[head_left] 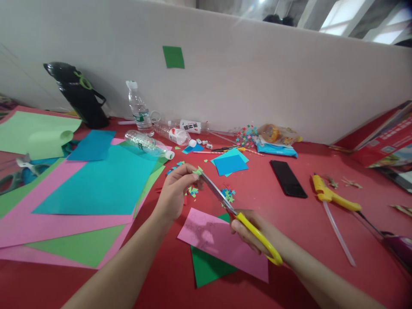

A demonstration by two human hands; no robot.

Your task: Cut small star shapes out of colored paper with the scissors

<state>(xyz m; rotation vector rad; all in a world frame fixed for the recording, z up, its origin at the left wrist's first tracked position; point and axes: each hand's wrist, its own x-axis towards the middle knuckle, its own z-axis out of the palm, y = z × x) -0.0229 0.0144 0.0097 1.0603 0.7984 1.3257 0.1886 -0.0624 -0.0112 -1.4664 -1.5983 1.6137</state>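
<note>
My left hand (176,187) pinches a small light green piece of paper (198,171) between thumb and fingertips. The fingers of my right hand (252,229) are wrapped round the yellow-handled scissors (257,234). Their blades look nearly together, and the tips touch or overlap the green piece. Beneath my hands lie a pink sheet (206,231) with faint pencil marks and a dark green sheet (210,266) partly under it. Small cut stars (228,195) in green and blue sit in a pile behind the blades, and more scraps lie near my left fingers.
Large coloured sheets (96,189) spread over the left side, with another pair of scissors (24,169) there. A black flask (80,96) and several plastic bottles (146,143) stand or lie along the wall. A phone (288,179) and yellow glue gun (334,197) are at right.
</note>
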